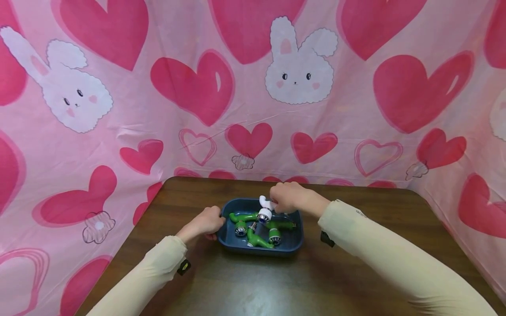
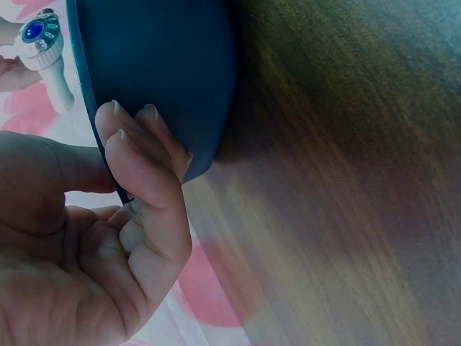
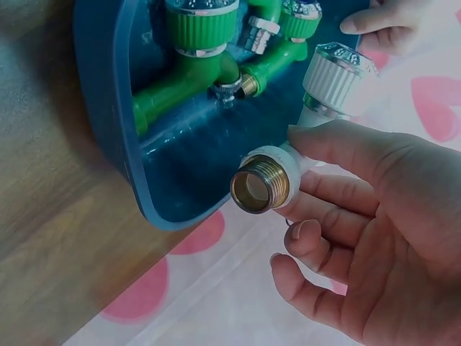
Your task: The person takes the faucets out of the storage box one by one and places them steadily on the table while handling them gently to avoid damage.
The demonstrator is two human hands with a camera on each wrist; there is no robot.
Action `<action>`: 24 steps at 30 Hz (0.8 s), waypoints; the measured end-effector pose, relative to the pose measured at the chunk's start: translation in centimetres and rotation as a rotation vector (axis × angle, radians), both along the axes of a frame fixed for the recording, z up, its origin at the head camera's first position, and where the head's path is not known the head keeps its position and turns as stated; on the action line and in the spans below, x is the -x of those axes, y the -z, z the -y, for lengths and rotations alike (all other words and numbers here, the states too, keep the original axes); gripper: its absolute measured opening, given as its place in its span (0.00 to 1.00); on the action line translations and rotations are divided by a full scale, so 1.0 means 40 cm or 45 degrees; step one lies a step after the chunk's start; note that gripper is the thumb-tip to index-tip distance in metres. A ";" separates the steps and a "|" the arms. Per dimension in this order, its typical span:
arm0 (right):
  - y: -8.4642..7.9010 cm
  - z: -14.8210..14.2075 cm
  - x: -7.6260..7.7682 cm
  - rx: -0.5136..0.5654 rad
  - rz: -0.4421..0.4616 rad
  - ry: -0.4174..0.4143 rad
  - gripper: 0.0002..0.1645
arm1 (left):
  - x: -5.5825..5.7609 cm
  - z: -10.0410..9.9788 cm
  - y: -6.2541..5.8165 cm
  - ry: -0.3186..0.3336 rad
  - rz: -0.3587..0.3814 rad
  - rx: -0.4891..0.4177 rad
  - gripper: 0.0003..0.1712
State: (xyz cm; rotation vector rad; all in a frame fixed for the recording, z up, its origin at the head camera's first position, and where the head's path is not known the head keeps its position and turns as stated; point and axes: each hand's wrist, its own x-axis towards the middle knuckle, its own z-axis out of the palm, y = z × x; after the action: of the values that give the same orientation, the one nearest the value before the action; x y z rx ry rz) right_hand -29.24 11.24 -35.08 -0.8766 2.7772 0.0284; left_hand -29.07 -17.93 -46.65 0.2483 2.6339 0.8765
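Note:
A white plastic tap (image 1: pixel 264 214) with a ribbed knob and brass threaded end is pinched between the thumb and fingers of my right hand (image 1: pixel 290 197), above the blue basin. In the right wrist view the tap (image 3: pixel 270 180) shows its open threaded mouth. My left hand (image 1: pixel 207 221) grips the left rim of the basin (image 1: pixel 261 251), thumb on one side of the wall and fingers on the outside, as the left wrist view shows. Inside the basin lie several green taps, one green tap (image 1: pixel 257 239) near the front wall and another (image 3: pixel 184 79) at the right end.
The basin stands on a dark brown wooden table (image 1: pixel 253 285), toward its far side. A pink curtain (image 1: pixel 253 109) with hearts and rabbits hangs behind the table and along its sides.

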 end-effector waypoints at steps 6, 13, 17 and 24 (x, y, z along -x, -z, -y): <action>-0.010 -0.009 -0.003 0.008 0.002 0.005 0.14 | -0.078 -0.044 -0.111 -0.062 -0.011 0.033 0.13; -0.009 -0.019 -0.004 -0.009 -0.015 0.010 0.14 | -0.081 -0.043 -0.110 -0.061 0.000 0.030 0.12; -0.009 -0.026 -0.003 -0.003 -0.003 0.032 0.13 | -0.078 -0.040 -0.106 -0.056 0.000 0.022 0.13; -0.005 -0.043 0.001 0.021 0.004 0.037 0.12 | -0.084 -0.044 -0.112 -0.059 -0.014 0.025 0.12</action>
State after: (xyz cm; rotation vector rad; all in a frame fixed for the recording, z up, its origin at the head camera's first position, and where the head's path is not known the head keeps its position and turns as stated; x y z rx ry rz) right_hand -29.27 12.96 -34.87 -0.8394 2.7910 -0.0005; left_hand -25.71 -16.16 -42.16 0.1886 2.6668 0.8664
